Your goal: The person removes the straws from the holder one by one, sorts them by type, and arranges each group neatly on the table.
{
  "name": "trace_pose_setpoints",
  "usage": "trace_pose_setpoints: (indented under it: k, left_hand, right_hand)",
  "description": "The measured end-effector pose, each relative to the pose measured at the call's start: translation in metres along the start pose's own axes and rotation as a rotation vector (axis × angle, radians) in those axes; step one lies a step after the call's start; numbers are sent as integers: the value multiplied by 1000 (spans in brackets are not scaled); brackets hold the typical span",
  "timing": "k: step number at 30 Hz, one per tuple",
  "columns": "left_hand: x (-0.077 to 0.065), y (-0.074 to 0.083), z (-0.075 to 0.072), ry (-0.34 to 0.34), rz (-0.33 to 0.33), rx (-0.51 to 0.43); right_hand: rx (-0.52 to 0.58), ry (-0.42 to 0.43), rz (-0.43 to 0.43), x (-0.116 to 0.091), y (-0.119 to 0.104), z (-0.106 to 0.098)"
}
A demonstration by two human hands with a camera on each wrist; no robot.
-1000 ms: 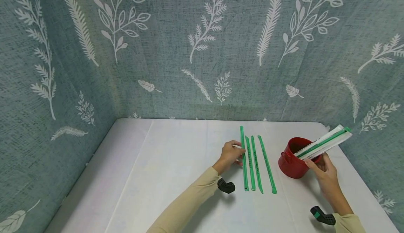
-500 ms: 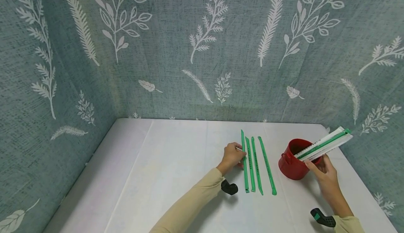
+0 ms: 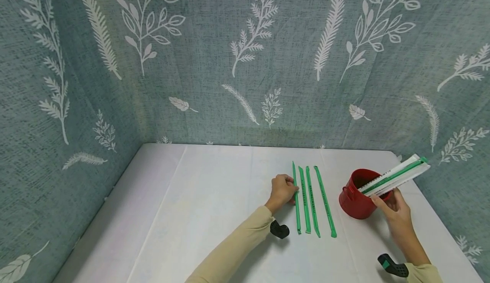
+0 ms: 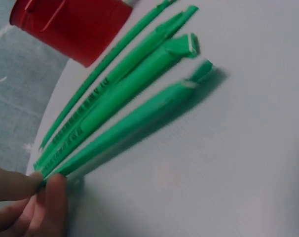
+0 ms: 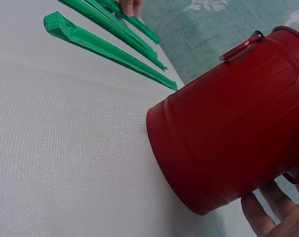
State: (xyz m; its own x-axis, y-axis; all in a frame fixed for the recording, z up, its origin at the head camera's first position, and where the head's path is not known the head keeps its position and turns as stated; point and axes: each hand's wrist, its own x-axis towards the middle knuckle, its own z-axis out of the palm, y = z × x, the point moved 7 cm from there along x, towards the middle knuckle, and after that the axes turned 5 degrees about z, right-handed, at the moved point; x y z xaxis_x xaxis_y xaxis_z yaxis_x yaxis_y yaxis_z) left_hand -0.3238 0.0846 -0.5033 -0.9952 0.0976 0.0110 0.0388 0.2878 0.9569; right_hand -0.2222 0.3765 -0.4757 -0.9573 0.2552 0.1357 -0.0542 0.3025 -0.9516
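Observation:
My left hand [image 3: 282, 190] pinches the leftmost green-wrapped straw [image 3: 297, 217] between thumb and fingers, close to its far part. In the left wrist view, the near end of this straw [image 4: 125, 129] stands slightly apart from its neighbours. Several more green-wrapped straws, among them the rightmost one [image 3: 325, 202], lie roughly side by side. My right hand [image 3: 400, 217] holds the red bucket [image 3: 355, 204] at its right side, thumb by the rim. Leaning out of the bucket to the right are white and green wrapped straws [image 3: 402, 176]; their lower ends are hidden inside.
A white cloth covers the table [image 3: 206, 198]. Patterned green-blue fabric [image 3: 214, 61] hangs behind and at both sides. A black wrist device [image 3: 279, 230] sits by the left sleeve, another black device [image 3: 392, 266] by the right. The bucket has small side handles [image 5: 242, 47].
My left hand has shifted slightly toward the near right, and the far end of the leftmost straw has come nearer, more in line with the others. The right hand and bucket stay put.

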Motion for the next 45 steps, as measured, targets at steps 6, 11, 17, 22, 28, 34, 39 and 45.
trace_pose_setpoints:
  k: [6,11,17,22,28,34,39,45]
  left_hand:
    - [1,6,-3,25,97,117]
    - [-1,11,-4,15,168,215]
    - [-3,14,-4,-9,155,260]
    - [-4,10,-2,-29,126,254]
    - [-4,10,-3,-21,116,230]
    - [-4,17,-6,3,156,228]
    - [-4,28,-7,-21,170,134]
    - [-13,49,-2,-99,199,-1]
  right_hand:
    - [-16,-3,2,1,-1,0]
    - [-9,1,-2,0,-2,0]
    - [8,5,3,-1,-4,-1]
    - [-5,2,16,-3,-3,-1]
    - [16,-1,15,-3,-2,0]
    - [69,-35,-11,0,-3,2]
    - [98,-67,-32,0,-3,3]
    - [102,-91,-46,2,-5,3]
